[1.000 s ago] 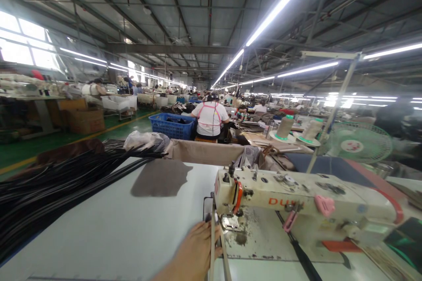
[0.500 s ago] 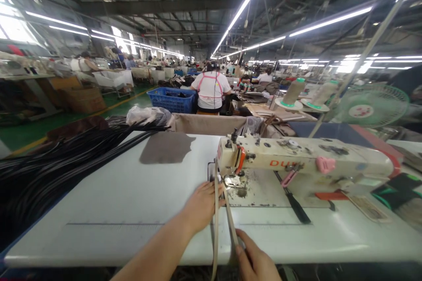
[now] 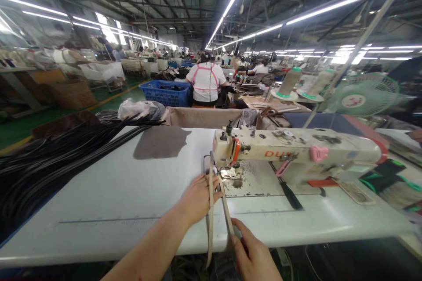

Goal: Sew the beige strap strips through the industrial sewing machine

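Note:
A narrow beige strap (image 3: 226, 210) runs from under the head of the sewing machine (image 3: 298, 151) toward me. My right hand (image 3: 252, 250) pinches it between thumb and fingers at the table's front edge. My left hand (image 3: 198, 197) lies with its fingers stretched out flat beside the presser foot, touching the strap. A second strand of beige strap (image 3: 210, 219) crosses over the left fingers, its end hanging past the table edge. The left fingertips are partly hidden by this strand.
Black cords (image 3: 66, 162) lie heaped along the left side. A grey-brown leather piece (image 3: 161, 142) rests on the white table (image 3: 108, 193). A black-handled lever (image 3: 292, 195) stands right of the needle area. Behind are a blue crate (image 3: 165, 93), a seated person (image 3: 206, 81) and a green fan (image 3: 365, 94).
The scene has shifted left and slightly up in the view. Both hands keep about the same places by the machine. The loose strand's end now shows below the table edge.

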A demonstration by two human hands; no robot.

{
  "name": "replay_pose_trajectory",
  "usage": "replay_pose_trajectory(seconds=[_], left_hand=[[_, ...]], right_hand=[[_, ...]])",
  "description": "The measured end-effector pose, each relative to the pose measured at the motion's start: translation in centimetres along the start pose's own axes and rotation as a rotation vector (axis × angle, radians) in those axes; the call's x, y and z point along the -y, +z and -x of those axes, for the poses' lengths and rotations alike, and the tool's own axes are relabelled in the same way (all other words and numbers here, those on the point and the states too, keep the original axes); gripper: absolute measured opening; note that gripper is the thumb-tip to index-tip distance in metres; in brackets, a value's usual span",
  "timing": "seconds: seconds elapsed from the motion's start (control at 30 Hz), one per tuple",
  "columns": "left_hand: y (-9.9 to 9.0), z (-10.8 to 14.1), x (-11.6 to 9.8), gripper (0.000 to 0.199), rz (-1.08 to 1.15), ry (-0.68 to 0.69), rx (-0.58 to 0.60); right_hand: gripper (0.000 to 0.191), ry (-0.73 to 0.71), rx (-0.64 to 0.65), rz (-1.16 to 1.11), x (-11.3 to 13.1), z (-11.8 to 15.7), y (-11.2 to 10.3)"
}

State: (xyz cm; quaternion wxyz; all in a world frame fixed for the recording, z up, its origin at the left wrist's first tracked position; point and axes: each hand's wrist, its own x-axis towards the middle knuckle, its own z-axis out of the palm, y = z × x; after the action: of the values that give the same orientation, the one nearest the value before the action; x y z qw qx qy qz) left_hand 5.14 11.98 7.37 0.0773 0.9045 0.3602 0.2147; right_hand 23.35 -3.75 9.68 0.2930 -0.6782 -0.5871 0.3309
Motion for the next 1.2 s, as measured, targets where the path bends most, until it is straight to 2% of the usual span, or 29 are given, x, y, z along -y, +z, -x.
replay_pose_trajectory(seconds=[0.2,0.37,0.5,0.57,0.63,0.77,0.93,1.07,1.2], left_hand=[[0.2,0.0,0.0,0.041,-0.003,-0.011,-0.004],[0.5,0.1,0.4,0.041,0.009,0.009,-0.008],[0.7,0.1,0.5,0.039,-0.011,0.031,-0.020],[0.7,0.1,0.5,0.039,-0.017,0.030,-0.031],[0.7,0.1,0.5,0.040,-0.006,0.035,-0.041],[0.6,0.4,0.7,0.044,0.044,0.064,-0.048],[1.2,0.6,1.8,0.053,0.044,0.088,-0.021],[1.5,0.6,2.2,0.056,0.042,0.097,0.009],[1.7,0.7,2.5,0.056,0.029,0.097,0.024]], right_hand=[[0.048,-0.020,0.003,0.063,-1.2,0.6,0.1],[0.052,-0.088,-0.012,0.251,-2.9,1.8,-0.1],[0.046,-0.169,-0.125,0.374,-5.0,3.3,-0.8],[0.038,-0.158,-0.210,0.420,-6.2,4.1,-1.4],[0.032,-0.072,-0.229,0.493,-7.6,5.0,-2.1],[0.031,0.230,-0.082,0.715,-10.4,6.8,-3.8],[0.016,0.494,-0.001,0.825,-15.4,9.3,-6.3],[0.017,0.681,0.018,0.935,-19.0,10.8,-9.5],[0.024,0.774,0.000,1.071,-21.4,11.8,-13.5]])
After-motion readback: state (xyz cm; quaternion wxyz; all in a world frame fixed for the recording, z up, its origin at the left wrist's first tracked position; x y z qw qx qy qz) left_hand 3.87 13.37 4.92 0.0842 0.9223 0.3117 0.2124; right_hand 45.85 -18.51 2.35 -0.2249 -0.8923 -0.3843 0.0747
